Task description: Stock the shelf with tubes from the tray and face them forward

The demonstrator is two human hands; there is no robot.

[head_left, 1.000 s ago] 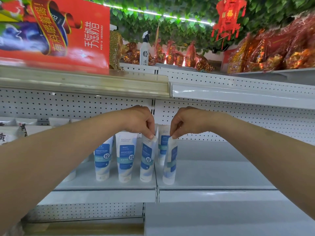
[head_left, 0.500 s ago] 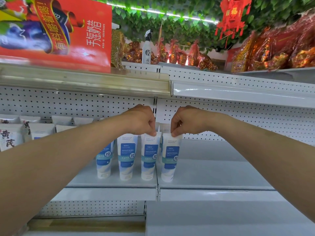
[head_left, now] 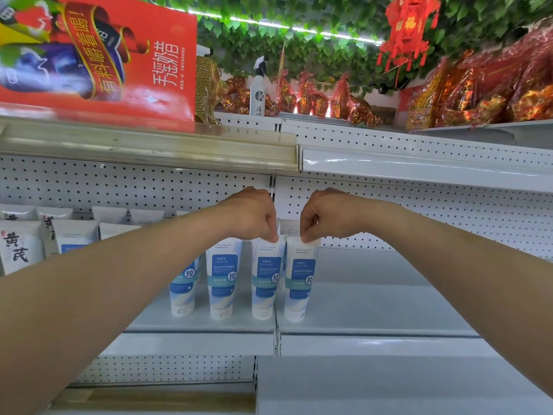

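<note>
Pinch grip both sides: left hand (head_left: pixel 254 218) clamped on the third tube's (head_left: pixel 264 283) crimped top, right hand (head_left: pixel 326 218) on the fourth tube's (head_left: pixel 299 283).

Both stand cap-down near the front of the shelf (head_left: pixel 374 310), side by side, blue labels facing out. Probably light and squishy, so the stiff crimp is where to hold — bodies would dent. Badge reads 控; packs (head_left: pixel 18 247) far left read 黄芪.
</note>
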